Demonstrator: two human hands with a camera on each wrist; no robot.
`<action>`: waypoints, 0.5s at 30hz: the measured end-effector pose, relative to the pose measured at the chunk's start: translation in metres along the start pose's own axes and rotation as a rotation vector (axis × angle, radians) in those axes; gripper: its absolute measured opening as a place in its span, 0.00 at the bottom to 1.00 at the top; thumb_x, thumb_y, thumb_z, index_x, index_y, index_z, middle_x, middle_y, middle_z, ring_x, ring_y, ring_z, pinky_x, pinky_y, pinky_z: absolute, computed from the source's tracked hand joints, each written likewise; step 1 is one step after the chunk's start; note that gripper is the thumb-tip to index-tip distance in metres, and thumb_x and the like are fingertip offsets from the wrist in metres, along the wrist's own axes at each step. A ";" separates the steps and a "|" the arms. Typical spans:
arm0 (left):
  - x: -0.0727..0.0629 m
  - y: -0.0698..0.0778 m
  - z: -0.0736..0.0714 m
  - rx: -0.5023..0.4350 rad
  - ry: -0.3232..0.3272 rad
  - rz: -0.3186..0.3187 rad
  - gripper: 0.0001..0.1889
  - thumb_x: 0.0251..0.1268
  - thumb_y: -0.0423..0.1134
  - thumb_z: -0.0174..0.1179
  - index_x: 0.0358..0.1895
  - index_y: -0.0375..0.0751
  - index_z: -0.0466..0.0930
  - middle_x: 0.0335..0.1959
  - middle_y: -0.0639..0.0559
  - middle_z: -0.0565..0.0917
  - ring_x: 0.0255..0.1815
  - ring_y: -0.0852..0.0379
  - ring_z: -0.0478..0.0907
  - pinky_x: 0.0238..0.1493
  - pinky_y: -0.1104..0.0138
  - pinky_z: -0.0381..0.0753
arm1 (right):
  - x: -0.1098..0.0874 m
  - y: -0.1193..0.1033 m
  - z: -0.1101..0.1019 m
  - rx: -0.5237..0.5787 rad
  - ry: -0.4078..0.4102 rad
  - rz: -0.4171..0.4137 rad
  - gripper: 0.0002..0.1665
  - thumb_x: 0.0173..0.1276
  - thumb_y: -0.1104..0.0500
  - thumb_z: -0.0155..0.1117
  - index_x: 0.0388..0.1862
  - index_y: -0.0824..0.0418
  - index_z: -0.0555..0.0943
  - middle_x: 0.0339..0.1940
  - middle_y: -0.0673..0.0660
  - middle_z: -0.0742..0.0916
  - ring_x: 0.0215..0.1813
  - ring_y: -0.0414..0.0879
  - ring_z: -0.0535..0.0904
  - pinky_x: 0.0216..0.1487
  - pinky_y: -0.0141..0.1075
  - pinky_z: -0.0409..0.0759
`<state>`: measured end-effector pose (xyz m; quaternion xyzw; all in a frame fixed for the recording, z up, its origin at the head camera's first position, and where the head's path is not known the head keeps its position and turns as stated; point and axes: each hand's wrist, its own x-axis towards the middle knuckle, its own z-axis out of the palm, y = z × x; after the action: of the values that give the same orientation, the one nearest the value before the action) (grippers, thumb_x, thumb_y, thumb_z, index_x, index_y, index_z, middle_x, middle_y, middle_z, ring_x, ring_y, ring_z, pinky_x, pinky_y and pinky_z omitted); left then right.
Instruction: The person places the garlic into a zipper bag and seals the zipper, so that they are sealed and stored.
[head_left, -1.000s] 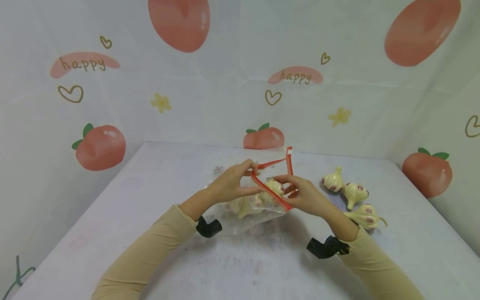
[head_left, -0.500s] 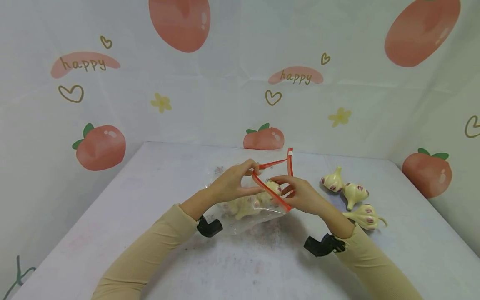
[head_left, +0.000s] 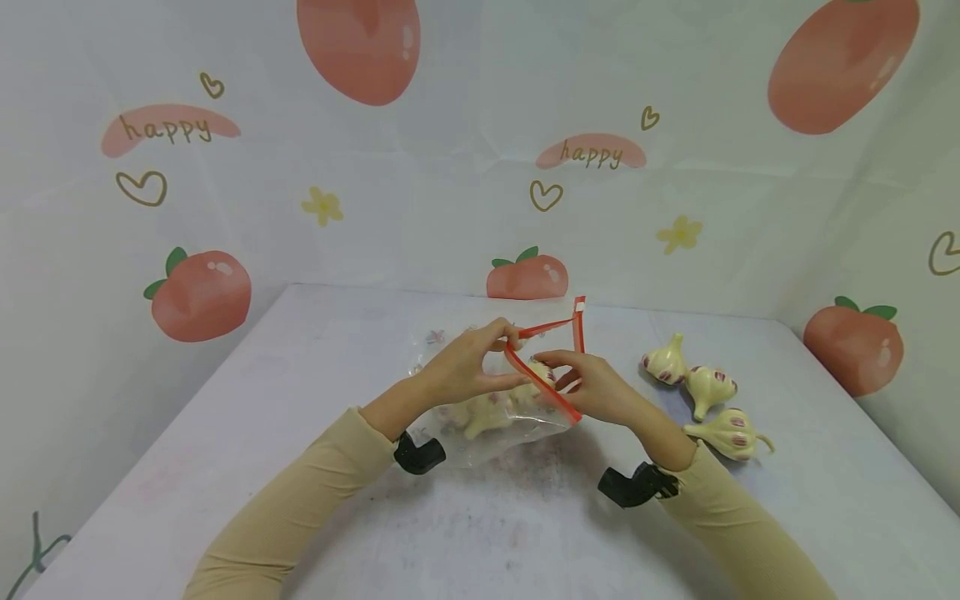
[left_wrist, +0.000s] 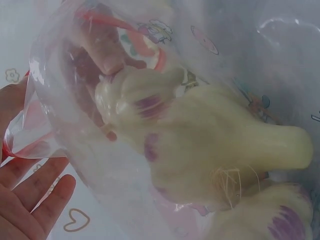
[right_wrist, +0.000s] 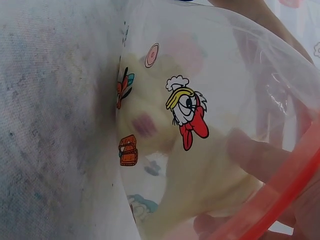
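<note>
My left hand (head_left: 465, 367) pinches the red rim of a clear zip bag (head_left: 551, 421), keeping its mouth apart. Through that mouth reaches my right hand (head_left: 606, 387), its fingers round a garlic bulb (head_left: 542, 372) just inside the rim. The left wrist view shows fingertips on this bulb (left_wrist: 132, 97) through the plastic. Against it lies a larger bulb (left_wrist: 210, 137) with a thick stem, with another bulb (left_wrist: 280, 215) below. In the right wrist view, the thumb (right_wrist: 255, 156) presses on a pale bulb (right_wrist: 205, 185) behind the printed film.
Three garlic bulbs lie right of the bag on the white table (head_left: 525, 533): a far one (head_left: 666, 361), a middle one (head_left: 710, 388) and a near one (head_left: 731, 433) beside the right forearm. A fruit-printed cloth (head_left: 450, 167) hangs behind.
My right hand has moved slightly left, carrying the garlic bulb deeper into the bag. The left hand stays nearly still on the rim.
</note>
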<state>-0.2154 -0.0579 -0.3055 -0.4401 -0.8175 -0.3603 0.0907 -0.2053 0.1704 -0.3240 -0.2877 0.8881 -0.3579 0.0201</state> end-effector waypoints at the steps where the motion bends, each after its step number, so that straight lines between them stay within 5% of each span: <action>1: 0.000 0.000 0.000 -0.001 0.001 0.000 0.21 0.52 0.39 0.69 0.42 0.40 0.65 0.38 0.48 0.76 0.49 0.48 0.83 0.55 0.58 0.80 | 0.001 0.000 0.000 0.001 -0.004 0.002 0.32 0.55 0.59 0.71 0.58 0.68 0.73 0.53 0.66 0.82 0.39 0.53 0.85 0.37 0.35 0.85; 15: -0.001 -0.003 0.000 -0.014 0.005 -0.011 0.20 0.54 0.37 0.67 0.43 0.39 0.65 0.40 0.47 0.76 0.50 0.47 0.82 0.55 0.59 0.80 | 0.005 -0.003 -0.001 0.000 -0.058 0.036 0.34 0.56 0.57 0.70 0.60 0.67 0.72 0.53 0.67 0.82 0.40 0.52 0.84 0.38 0.36 0.85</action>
<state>-0.2175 -0.0596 -0.3074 -0.4353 -0.8170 -0.3678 0.0878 -0.2080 0.1667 -0.3211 -0.2821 0.8922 -0.3489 0.0521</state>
